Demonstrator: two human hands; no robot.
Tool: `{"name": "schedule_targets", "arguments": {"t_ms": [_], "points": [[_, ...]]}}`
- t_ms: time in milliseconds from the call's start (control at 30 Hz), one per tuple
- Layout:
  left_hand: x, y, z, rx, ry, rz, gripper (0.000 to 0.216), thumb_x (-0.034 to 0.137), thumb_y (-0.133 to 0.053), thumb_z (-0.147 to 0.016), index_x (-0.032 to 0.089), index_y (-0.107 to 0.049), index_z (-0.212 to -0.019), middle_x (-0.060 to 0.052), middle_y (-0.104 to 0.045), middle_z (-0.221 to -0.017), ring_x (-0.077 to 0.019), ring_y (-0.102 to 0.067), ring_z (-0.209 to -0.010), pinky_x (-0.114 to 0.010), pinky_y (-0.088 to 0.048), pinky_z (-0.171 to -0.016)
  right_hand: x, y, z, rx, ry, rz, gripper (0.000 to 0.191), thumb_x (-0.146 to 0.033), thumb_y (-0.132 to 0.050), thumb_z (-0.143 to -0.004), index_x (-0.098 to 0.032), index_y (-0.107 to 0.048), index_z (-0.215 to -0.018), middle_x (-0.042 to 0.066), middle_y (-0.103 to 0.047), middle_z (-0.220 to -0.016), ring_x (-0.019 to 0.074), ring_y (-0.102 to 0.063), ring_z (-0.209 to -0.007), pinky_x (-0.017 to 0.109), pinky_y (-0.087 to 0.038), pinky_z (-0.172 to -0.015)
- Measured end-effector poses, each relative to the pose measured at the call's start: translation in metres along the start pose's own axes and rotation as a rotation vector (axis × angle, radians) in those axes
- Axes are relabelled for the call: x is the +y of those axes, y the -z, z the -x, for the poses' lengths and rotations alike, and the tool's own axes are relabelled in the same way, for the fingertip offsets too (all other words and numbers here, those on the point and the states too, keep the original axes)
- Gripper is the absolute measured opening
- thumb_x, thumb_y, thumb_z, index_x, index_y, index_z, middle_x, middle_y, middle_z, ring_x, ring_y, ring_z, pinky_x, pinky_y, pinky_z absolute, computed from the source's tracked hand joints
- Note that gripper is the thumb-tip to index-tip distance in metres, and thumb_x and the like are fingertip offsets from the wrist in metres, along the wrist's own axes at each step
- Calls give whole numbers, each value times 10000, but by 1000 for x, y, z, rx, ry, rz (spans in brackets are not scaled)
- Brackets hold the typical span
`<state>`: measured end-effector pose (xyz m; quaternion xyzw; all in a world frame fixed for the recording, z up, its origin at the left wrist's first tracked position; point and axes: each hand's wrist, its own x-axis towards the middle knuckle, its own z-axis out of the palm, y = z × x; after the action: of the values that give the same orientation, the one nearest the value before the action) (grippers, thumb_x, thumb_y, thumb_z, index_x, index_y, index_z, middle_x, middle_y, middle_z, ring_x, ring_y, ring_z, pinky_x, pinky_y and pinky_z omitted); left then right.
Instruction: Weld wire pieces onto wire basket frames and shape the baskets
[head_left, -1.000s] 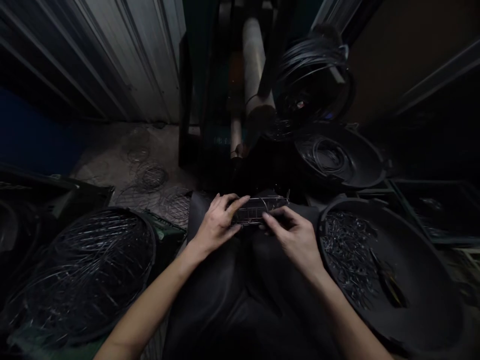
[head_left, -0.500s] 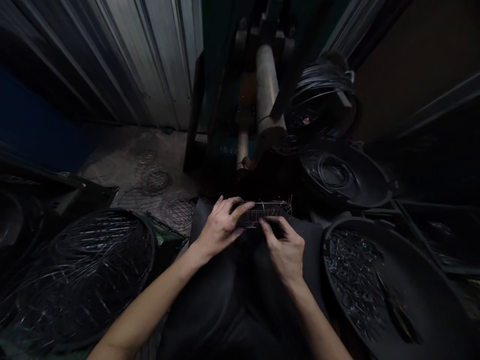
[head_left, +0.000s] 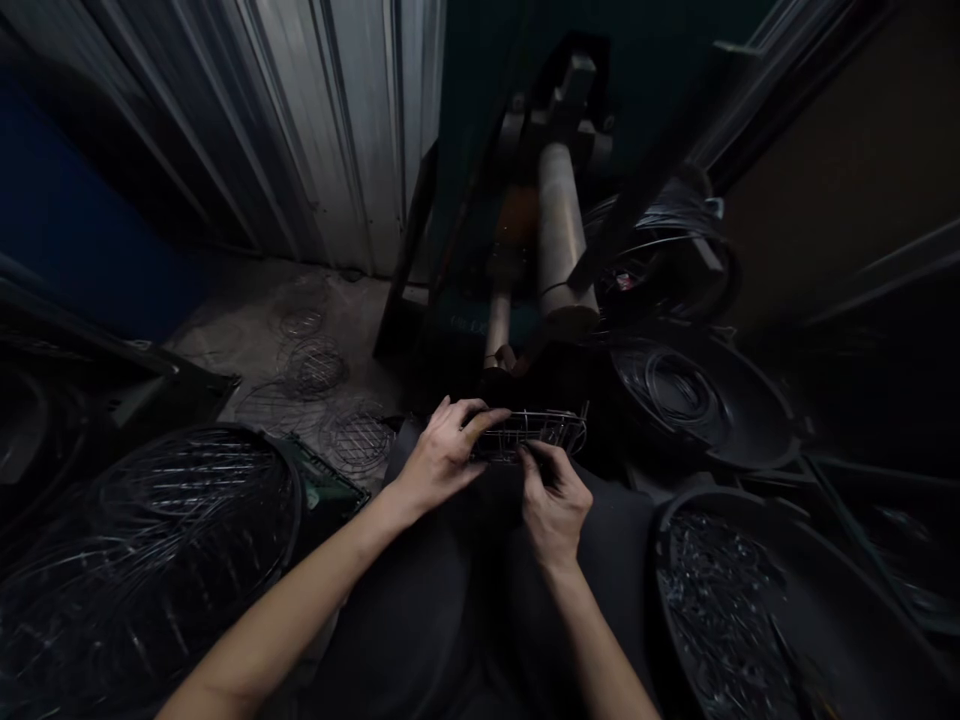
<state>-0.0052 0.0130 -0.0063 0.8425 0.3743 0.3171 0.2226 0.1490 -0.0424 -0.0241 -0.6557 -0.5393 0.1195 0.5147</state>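
A small wire mesh basket [head_left: 544, 432] lies over my lap in the middle of the head view. My left hand [head_left: 442, 455] grips its left end, fingers curled over the top rim. My right hand [head_left: 553, 500] pinches the wire along its near edge, fingers closed. Both forearms reach in from the bottom of the view. My lap is covered in dark cloth [head_left: 450, 600].
A black tub of thin wire rings [head_left: 150, 560] sits at the left. A black tub of small wire pieces [head_left: 720, 600] sits at the right, another with wire coils [head_left: 675, 385] behind it. Round mesh discs [head_left: 315, 365] lie on the floor. A machine roller [head_left: 562, 240] stands ahead by a corrugated wall.
The view has tilted up and the right hand has slid left along the basket's near edge. The left hand keeps its grip on the left end.
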Motion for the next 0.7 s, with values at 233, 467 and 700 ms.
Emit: {"name": "schedule_targets", "arguments": {"t_ms": [233,467,700], "points": [[-15,1,-12,73,-18,-16,574,159,-629,-762,261,-413,-1284,-59,-499,-1167,-210,-511,-1130,-512,-300,-1081,6,-14,-17,3,13,-45,134,-299,-596,-835,-180,-657,-840,10,-668,-774,132,-617,-707,231,-479,-698],[-22,3,-22,111,-42,-37,583,143,-634,-751,247,-420,-1283,-61,-492,-1178,-210,-507,-1130,-503,-298,-1087,9,-21,-29,-8,39,-96,136,-301,-598,-839,-177,-652,-854,14,-657,-789,134,-610,-725,242,-471,-714],[-29,4,-31,118,-55,-97,555,162,-617,-768,257,-425,-1281,-62,-498,-1182,-208,-514,-1128,-499,-314,-1077,10,-27,-38,0,10,-120,158,-324,-598,-832,-173,-644,-830,13,-647,-777,136,-601,-711,247,-461,-696]]}}
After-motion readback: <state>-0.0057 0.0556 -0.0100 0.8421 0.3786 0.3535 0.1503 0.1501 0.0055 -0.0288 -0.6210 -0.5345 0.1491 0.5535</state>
